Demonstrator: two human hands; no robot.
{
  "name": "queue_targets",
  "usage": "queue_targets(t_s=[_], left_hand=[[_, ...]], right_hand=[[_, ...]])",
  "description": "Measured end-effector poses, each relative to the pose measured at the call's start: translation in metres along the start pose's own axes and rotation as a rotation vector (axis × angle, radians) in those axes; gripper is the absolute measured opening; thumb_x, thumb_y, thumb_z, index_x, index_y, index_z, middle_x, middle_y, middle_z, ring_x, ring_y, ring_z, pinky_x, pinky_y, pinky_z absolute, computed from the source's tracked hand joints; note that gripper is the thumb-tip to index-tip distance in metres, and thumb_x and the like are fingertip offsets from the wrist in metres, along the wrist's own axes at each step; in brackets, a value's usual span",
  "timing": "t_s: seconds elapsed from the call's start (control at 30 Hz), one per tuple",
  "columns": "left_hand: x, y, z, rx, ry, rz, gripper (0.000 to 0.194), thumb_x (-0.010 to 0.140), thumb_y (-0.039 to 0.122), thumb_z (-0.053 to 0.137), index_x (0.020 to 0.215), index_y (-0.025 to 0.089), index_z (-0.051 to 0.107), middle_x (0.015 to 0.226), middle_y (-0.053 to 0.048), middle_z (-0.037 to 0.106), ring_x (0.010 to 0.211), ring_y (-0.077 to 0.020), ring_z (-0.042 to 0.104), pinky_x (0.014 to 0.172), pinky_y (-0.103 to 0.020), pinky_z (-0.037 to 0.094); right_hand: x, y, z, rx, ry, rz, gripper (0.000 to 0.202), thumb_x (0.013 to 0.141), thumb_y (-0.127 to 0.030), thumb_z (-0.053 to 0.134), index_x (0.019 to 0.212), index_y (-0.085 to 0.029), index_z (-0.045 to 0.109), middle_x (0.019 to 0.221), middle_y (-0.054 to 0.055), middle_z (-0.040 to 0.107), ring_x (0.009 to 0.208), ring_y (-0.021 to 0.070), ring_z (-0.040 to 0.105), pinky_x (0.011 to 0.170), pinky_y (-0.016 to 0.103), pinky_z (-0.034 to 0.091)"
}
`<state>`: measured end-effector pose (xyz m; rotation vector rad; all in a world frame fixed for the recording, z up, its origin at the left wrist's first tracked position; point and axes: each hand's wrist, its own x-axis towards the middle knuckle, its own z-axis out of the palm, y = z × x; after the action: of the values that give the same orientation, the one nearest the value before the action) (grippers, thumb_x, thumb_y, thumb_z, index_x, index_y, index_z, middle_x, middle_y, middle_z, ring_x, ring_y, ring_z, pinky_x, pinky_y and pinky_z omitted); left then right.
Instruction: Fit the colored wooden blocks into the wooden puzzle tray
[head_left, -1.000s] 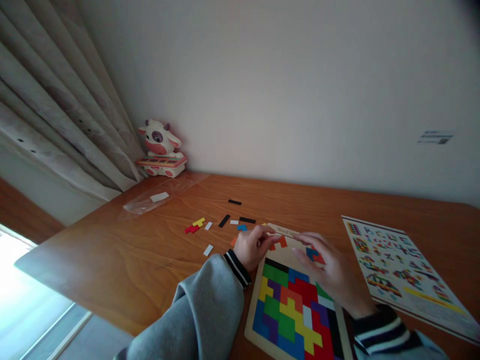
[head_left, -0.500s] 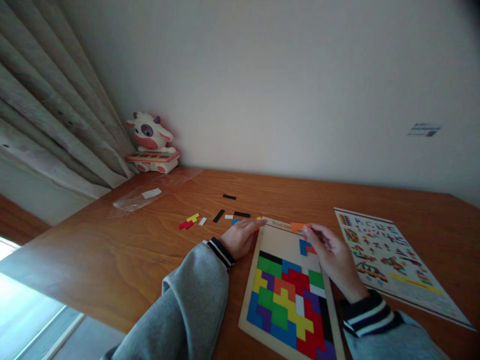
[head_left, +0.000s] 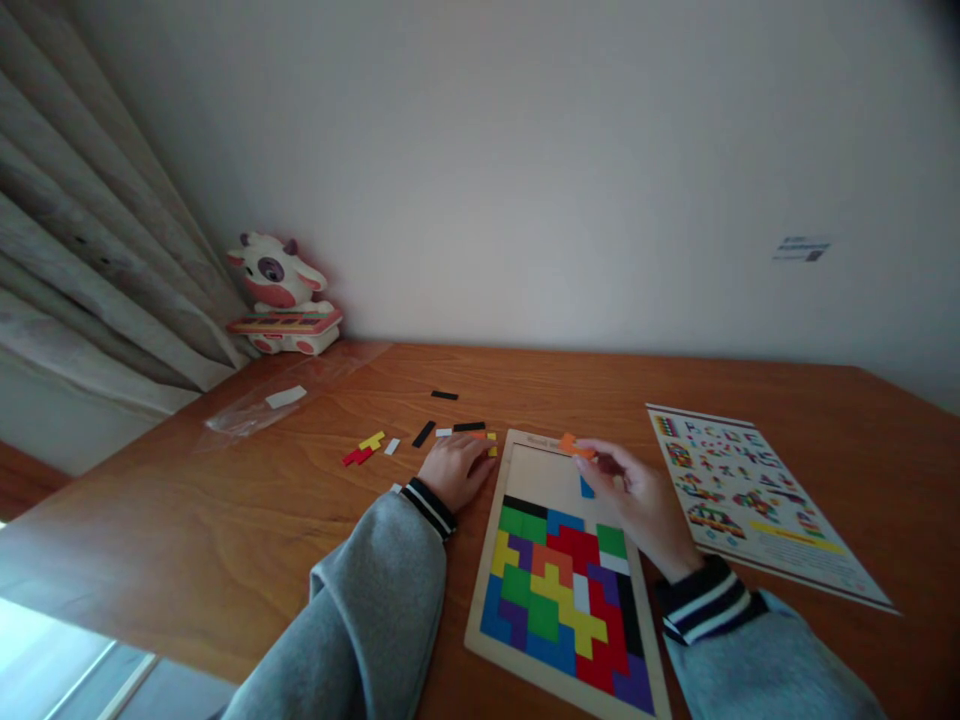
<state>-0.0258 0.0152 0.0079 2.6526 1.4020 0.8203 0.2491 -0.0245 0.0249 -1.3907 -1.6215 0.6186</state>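
Observation:
My right hand (head_left: 637, 500) pinches an orange puzzle piece (head_left: 576, 446) over the top of a wooden puzzle board (head_left: 536, 462). Colored interlocking pieces fill the lower part of the board, and bare wood shows in its upper part. A blue piece (head_left: 586, 487) lies in that upper part, partly covered by my right hand. Left of the board, my left hand (head_left: 456, 470) rests low over the table with its fingers stretched forward. Just by its fingertips is a yellow piece (head_left: 492, 450), partly hidden, with a bit of orange behind the fingers.
Loose pieces lie left of the board, among them a red one (head_left: 357, 457), a white one (head_left: 391, 447) and a black one (head_left: 424, 434). A printed pattern sheet (head_left: 750, 500) is on the right. Farther back are a clear plastic bag (head_left: 247, 412) and a cow toy (head_left: 281, 300).
My left hand has moved off the board's top left corner to the loose pieces beside it. My right hand still holds the orange piece, now turned. The view has shifted slightly.

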Motion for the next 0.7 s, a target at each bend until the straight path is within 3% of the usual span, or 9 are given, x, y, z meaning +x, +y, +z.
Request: queue_targets(t_s=[0.17,0.3,0.47,0.53,0.7], left_hand=[[-0.001,0.001,0.003,-0.021,0.004,0.037,0.031,0.091,0.027,0.058,0.121,0.018,0.063,0.126,-0.011,0.065,0.119,-0.0264,0.058,0.103,-0.045,0.047],[-0.001,0.002,0.003,-0.047,-0.013,0.034,0.028,0.091,0.025,0.057,0.116,0.018,0.066,0.119,-0.01,0.069,0.114,-0.025,0.061,0.1,-0.044,0.049],[0.0,0.004,0.001,-0.057,-0.013,0.029,0.026,0.089,0.022,0.058,0.114,0.017,0.066,0.115,-0.009,0.07,0.108,-0.0249,0.062,0.097,-0.044,0.051],[-0.001,0.005,0.002,-0.046,0.001,0.027,0.027,0.089,0.022,0.059,0.115,0.017,0.066,0.122,-0.009,0.067,0.113,-0.0263,0.06,0.099,-0.045,0.05],[-0.002,0.005,0.006,-0.032,-0.034,0.032,0.031,0.094,0.023,0.05,0.121,0.016,0.063,0.133,-0.009,0.061,0.124,-0.0272,0.053,0.104,-0.049,0.045]], right_hand=[[-0.002,0.002,0.005,-0.068,-0.085,-0.193,0.029,0.091,-0.042,0.054,0.105,-0.022,0.07,0.105,0.009,0.073,0.094,0.0236,0.068,0.085,0.039,0.054],[-0.003,0.0,0.01,-0.18,-0.197,-0.367,0.023,0.09,-0.029,0.054,0.106,-0.024,0.069,0.108,0.007,0.073,0.102,0.0238,0.066,0.093,0.042,0.051],[-0.004,-0.002,0.016,-0.237,-0.231,-0.377,0.027,0.092,-0.026,0.052,0.116,-0.025,0.063,0.105,0.005,0.073,0.088,0.0212,0.069,0.09,0.043,0.051],[-0.003,-0.002,0.019,-0.25,-0.223,-0.365,0.022,0.092,-0.028,0.053,0.111,-0.024,0.063,0.098,0.004,0.074,0.082,0.0206,0.069,0.088,0.042,0.051],[-0.003,-0.005,0.023,-0.349,-0.229,-0.432,0.014,0.093,-0.03,0.055,0.099,-0.025,0.067,0.099,0.005,0.073,0.094,0.0233,0.067,0.087,0.042,0.047]])
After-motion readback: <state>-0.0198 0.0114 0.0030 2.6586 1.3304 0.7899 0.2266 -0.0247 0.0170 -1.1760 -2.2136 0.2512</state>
